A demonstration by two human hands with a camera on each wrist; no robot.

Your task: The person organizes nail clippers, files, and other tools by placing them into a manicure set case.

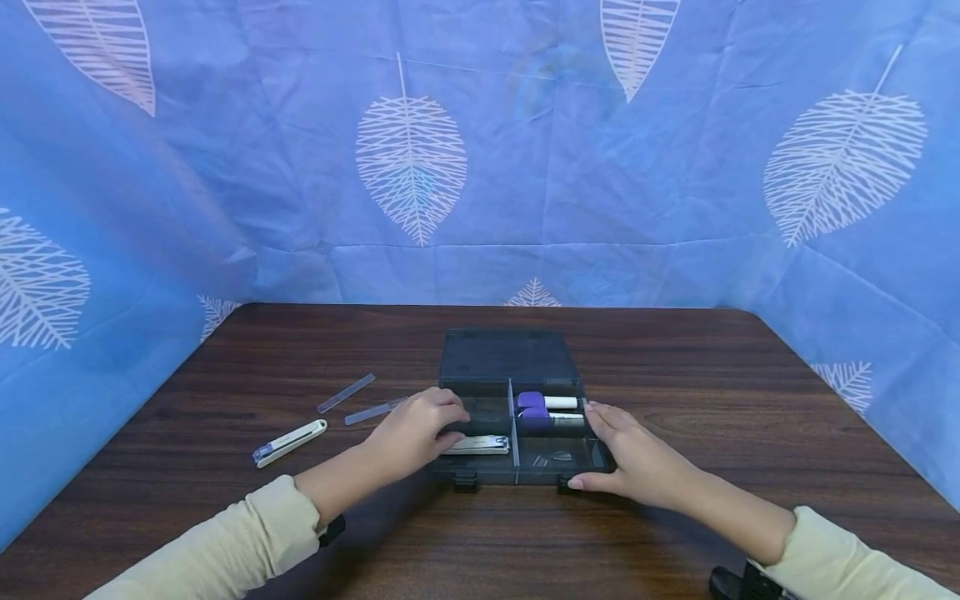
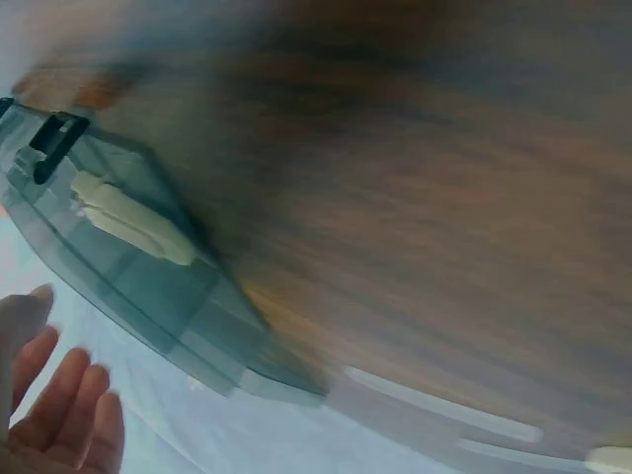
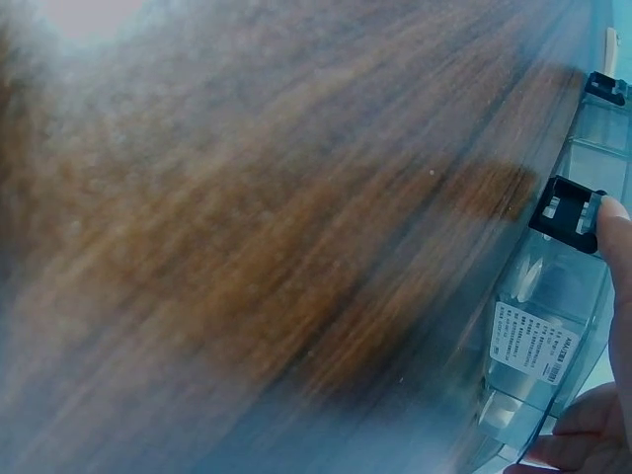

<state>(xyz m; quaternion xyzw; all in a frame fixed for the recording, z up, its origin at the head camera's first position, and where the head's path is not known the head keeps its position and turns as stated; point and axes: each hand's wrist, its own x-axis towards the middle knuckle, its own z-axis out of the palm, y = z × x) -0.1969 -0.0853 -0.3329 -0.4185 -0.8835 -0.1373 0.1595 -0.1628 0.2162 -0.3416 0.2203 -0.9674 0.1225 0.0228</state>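
A dark see-through compartment box (image 1: 514,442) lies on the table with its lid (image 1: 510,354) folded back. My left hand (image 1: 423,423) hovers at its left compartments, fingers loosely bent and holding nothing. By its thumb, a white nail clipper (image 1: 483,446) lies in the front left compartment. My right hand (image 1: 637,454) holds the box's right front corner, thumb at a black latch (image 3: 568,213) and fingers along the side wall. Two purple items with white ends (image 1: 531,401) lie in the back right compartment. Small clear pieces (image 1: 558,457) are in front of them.
On the wooden table (image 1: 675,358), left of the box, lie another white nail clipper (image 1: 291,442) and two translucent strips (image 1: 347,393). A printed label (image 3: 533,342) shows on the box in the right wrist view. A blue leaf-patterned cloth (image 1: 525,167) hangs behind the table.
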